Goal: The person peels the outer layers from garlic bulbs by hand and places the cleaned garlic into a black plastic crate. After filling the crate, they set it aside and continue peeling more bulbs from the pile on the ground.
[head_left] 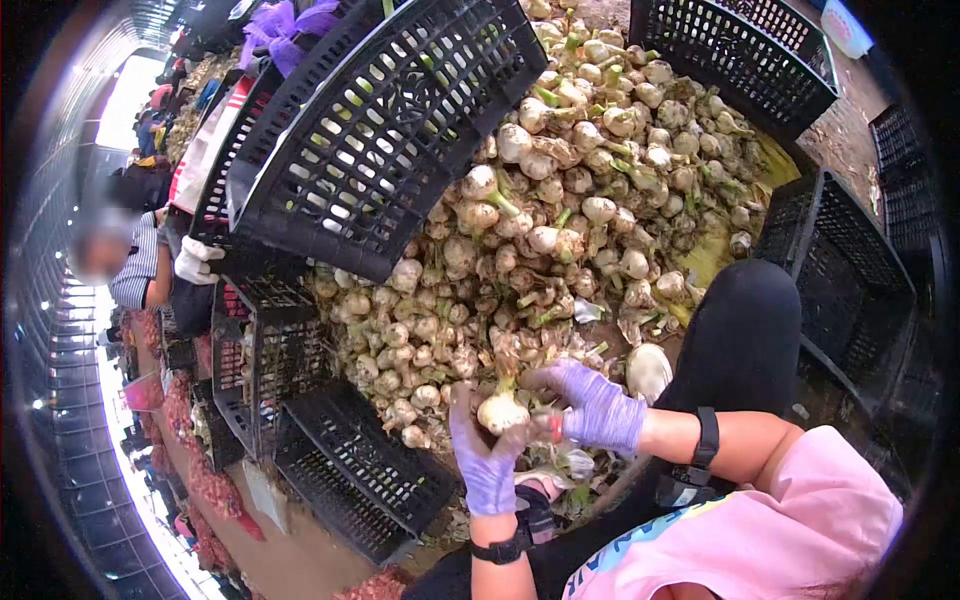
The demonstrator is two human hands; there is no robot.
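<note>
A white garlic bulb (503, 413) with a brownish stalk is held in the fingers of my left hand (487, 452), which wears a purple glove. Close on its right is my right hand (598, 405), gloved the same way, with its fingers curled beside the bulb and stalk. A small red piece (556, 429) shows at the right hand's fingers; what they close on is hidden. In front of both hands spreads a large heap of garlic bulbs (560, 240), many with short stalks and dirty skins. Loose peelings (575, 465) lie just below the hands.
A black plastic crate (390, 130) leans over the heap's left side. More black crates stand at the lower left (365, 470), upper right (735, 60) and right (840, 280). At left, another person's white-gloved hand (197, 262) is beside the crates. Red mesh sacks (210, 490) lie further left.
</note>
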